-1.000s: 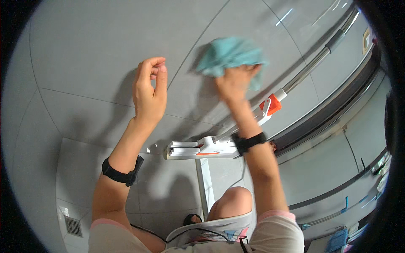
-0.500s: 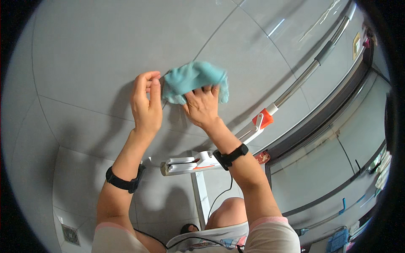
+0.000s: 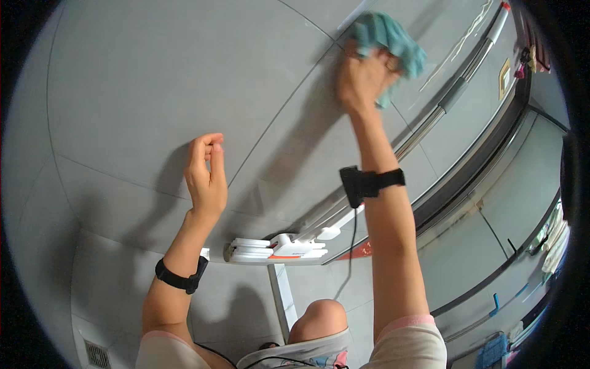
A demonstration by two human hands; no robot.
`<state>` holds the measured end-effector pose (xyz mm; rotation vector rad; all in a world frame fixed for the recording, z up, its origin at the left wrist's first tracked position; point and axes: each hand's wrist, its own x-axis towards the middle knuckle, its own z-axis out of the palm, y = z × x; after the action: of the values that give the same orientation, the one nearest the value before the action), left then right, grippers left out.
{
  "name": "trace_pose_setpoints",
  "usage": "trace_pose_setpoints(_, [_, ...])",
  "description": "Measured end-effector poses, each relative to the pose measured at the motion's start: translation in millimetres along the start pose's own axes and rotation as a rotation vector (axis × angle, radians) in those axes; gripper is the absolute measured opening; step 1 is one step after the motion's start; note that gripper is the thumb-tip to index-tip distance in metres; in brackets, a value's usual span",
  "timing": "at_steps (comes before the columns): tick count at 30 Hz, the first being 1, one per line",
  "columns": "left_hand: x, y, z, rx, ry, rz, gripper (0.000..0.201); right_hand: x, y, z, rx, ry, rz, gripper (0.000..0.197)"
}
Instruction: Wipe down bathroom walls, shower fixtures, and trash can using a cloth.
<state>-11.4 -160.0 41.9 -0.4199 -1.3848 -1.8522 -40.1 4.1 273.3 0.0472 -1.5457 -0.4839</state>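
Right hand point(image 3: 365, 82), upper right of frame, grips bunched cloth point(image 3: 393, 38) lying just up-right of its knuckles; left hand point(image 3: 206, 178), left of centre, farther off, half-curled, empty.

This seems to be a washroom, probably of a home: the wall point(image 3: 141, 92) and the floor point(image 3: 224, 335) both have large grey tiles point(image 3: 246, 67), and a small drain point(image 3: 96, 354) is set near the floor's left edge. A white mop point(image 3: 287, 246) leans at the wall's lower edge. To the right are glass panels point(image 3: 452, 264) and hanging cloths point(image 3: 555, 241).
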Motion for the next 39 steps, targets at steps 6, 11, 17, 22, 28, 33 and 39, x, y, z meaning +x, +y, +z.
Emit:
trace_pose_setpoints(6, [2.0, 2.7, -2.7, -0.052, 0.039, -0.052, 0.015, -50.7, -85.0, -14.4, 0.417, 0.037, -0.536, 0.037])
trace_pose_setpoints(11, [3.7, 10.7, 1.0, 0.185, 0.080, 0.678, 0.010, -101.0, -86.1, -41.9, 0.489, -0.464, -0.735, 0.038])
trace_pose_setpoints(17, [2.5, -8.7, 10.8, 0.361, 0.008, 0.426, 0.039, -93.0, -79.5, -63.1, 0.811, -0.617, -0.664, 0.043])
trace_pose_setpoints(22, [15.5, -4.3, 11.9, 0.620, -0.055, 0.335, 0.047, -109.6, -67.4, -77.1, 0.756, -0.716, -0.556, 0.051])
trace_pose_setpoints(28, [50.5, -23.8, 8.0, 0.779, 0.077, 0.328, 0.067, -164.3, -43.4, -135.1, 1.029, -0.717, -0.031, 0.044])
trace_pose_setpoints(33, [76.5, -46.1, -15.5, 0.643, 0.344, 0.498, 0.063, -182.5, -19.2, -168.2, 1.146, -0.735, 0.183, 0.043])
trace_pose_setpoints(39, [-28.6, -66.4, 36.8, 1.014, -0.163, 0.583, 0.060, -167.7, 20.4, -188.9, 1.043, -0.546, 0.121, 0.049])
